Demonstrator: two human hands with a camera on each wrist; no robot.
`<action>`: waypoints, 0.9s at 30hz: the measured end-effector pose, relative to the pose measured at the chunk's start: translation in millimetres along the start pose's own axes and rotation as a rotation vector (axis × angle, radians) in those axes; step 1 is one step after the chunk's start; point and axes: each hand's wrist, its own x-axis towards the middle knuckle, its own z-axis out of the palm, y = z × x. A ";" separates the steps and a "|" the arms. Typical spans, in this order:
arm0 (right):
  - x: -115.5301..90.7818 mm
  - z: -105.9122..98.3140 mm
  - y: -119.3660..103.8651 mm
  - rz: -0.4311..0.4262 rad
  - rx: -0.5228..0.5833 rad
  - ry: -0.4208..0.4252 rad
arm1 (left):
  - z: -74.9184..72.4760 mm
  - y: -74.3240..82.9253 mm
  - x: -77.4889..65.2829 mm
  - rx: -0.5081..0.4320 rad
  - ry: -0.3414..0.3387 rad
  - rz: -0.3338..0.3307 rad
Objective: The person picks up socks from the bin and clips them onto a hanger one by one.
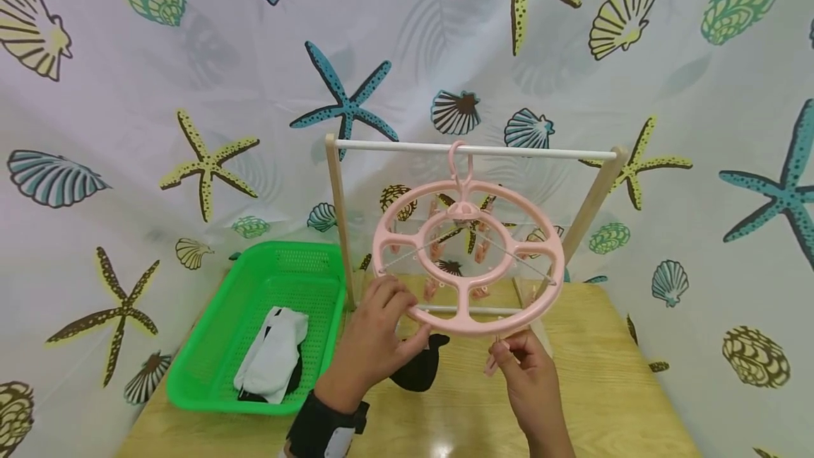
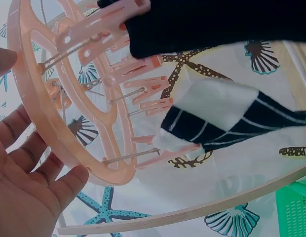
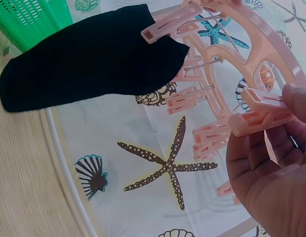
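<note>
A round pink clip hanger (image 1: 464,316) hangs by its hook from the white rail (image 1: 394,147), its ring tilted. My left hand (image 1: 378,331) grips the ring's near left rim, thumb and fingers on either side of it. My right hand (image 1: 531,380) pinches a pink clothespin (image 3: 261,113) at the near right rim; no cloth shows in that peg. A black sock (image 3: 89,59) hangs from another clothespin (image 3: 172,22). In the left wrist view, a black-and-white checked sock (image 2: 212,113) is clipped close by. Several more pegs dangle under the ring.
To the left is a green basket (image 1: 203,345) holding white and black cloth items (image 1: 273,355) that look like socks. Wooden posts (image 1: 340,225) carry the rail over the wooden table (image 1: 610,373). A shell-and-starfish patterned curtain (image 1: 407,41) surrounds the table.
</note>
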 end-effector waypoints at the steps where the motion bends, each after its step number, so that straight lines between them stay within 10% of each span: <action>1: -0.1 -0.3 -0.2 0.007 0.000 -0.001 | 0.4 0.0 0.0 0.004 0.000 -0.002; 13: -2.5 0.3 -3.2 0.040 0.019 0.045 | 4.9 -10.2 -13.6 -0.085 0.055 0.023; 27: -2.5 -1.2 -1.5 0.089 -0.015 0.055 | -33.4 -76.6 -110.7 0.092 -0.067 -0.190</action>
